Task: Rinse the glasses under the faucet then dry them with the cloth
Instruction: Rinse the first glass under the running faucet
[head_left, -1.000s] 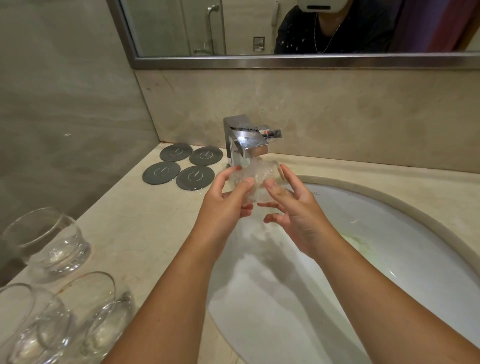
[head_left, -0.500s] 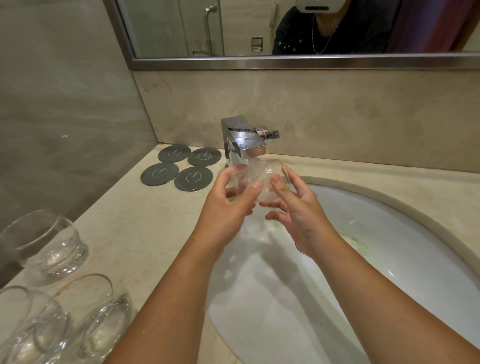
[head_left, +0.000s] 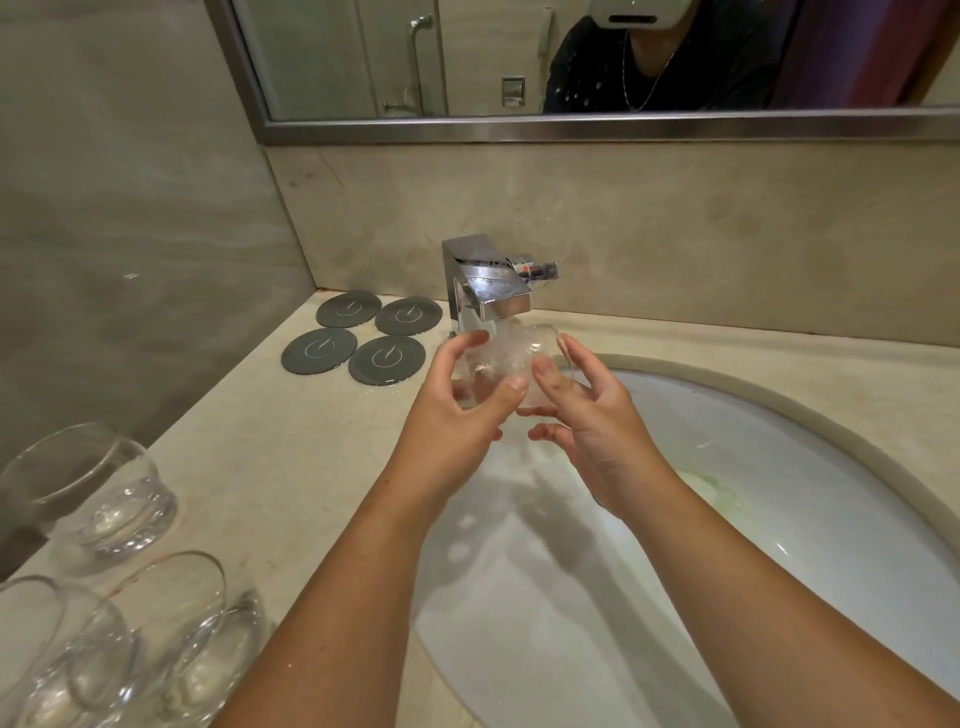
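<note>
Glass tumbler (head_left: 506, 364) under faucet (head_left: 493, 293), left hand (head_left: 452, 423) and right hand (head_left: 597, 421) fingers clamped on it.

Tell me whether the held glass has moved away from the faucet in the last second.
No. The glass remains directly beneath the faucet spout, gripped by the left hand and right hand.

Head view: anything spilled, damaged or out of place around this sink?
Only a yellow-green smear on the white sink wall stands out. The glass that left hand and right hand hold under the faucet looks intact.
</note>
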